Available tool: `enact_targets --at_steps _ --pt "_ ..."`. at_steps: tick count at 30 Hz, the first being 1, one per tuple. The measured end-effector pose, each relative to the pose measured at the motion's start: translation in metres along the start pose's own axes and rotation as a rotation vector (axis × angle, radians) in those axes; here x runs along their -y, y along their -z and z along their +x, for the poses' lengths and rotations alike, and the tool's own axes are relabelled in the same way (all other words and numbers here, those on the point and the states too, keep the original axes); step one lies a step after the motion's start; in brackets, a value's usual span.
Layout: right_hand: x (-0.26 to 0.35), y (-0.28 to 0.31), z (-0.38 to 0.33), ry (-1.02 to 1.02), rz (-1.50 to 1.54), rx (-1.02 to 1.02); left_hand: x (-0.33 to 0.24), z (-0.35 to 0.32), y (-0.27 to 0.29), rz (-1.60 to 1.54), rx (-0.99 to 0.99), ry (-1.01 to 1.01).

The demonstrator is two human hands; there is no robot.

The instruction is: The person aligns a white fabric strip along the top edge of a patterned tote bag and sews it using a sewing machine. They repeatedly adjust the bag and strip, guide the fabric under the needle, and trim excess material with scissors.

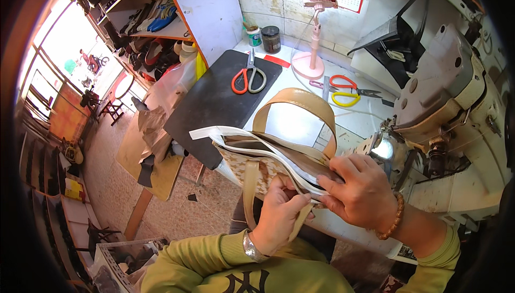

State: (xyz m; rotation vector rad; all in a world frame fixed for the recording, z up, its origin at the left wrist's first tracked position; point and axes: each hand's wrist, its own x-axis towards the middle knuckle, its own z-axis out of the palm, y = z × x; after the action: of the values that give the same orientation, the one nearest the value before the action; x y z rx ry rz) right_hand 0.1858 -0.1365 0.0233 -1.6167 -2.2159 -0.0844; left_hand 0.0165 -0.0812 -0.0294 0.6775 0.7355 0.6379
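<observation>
A tan patterned handbag (238,165) with a white zipper (206,131) along its top edge lies across the front of the work table. One tan strap (300,96) arches up behind it; the other hangs down in front. My left hand (280,207) is closed on the bag's near top edge, thumb pressed against the fingers. With its fingers at the zipper end of the opening, my right hand (357,188) grips the bag's rim from the right. The bag's mouth gapes a little between its two sides, and the inside is mostly hidden.
A white sewing machine (440,86) stands close on the right. Scissors with red and grey handles (248,81) rest on a black mat (214,86); red-and-yellow-handled scissors (346,93) lie behind the bag. Farther back are a pink stand (308,66) and a dark jar (271,39). Shelves of shoes (161,16) rise at left.
</observation>
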Motion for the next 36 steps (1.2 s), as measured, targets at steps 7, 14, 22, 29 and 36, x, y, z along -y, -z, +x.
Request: enact_targets --at_steps 7,14,22,29,36 --pt "0.001 -0.015 -0.006 -0.248 0.247 -0.253 0.001 0.000 -0.002 -0.022 0.018 -0.004" --pt "-0.003 -0.009 0.005 -0.566 0.567 -0.078 0.001 0.000 -0.001 -0.034 0.019 -0.004" --pt "-0.027 -0.017 0.012 -0.719 0.870 0.102 0.005 0.000 0.005 -0.053 0.047 -0.009" --pt "-0.035 -0.024 0.015 -0.679 0.989 0.298 0.004 -0.001 0.002 -0.027 0.037 -0.009" --pt "-0.034 -0.026 0.019 -0.545 0.727 0.386 0.003 0.000 0.002 -0.032 0.027 -0.006"
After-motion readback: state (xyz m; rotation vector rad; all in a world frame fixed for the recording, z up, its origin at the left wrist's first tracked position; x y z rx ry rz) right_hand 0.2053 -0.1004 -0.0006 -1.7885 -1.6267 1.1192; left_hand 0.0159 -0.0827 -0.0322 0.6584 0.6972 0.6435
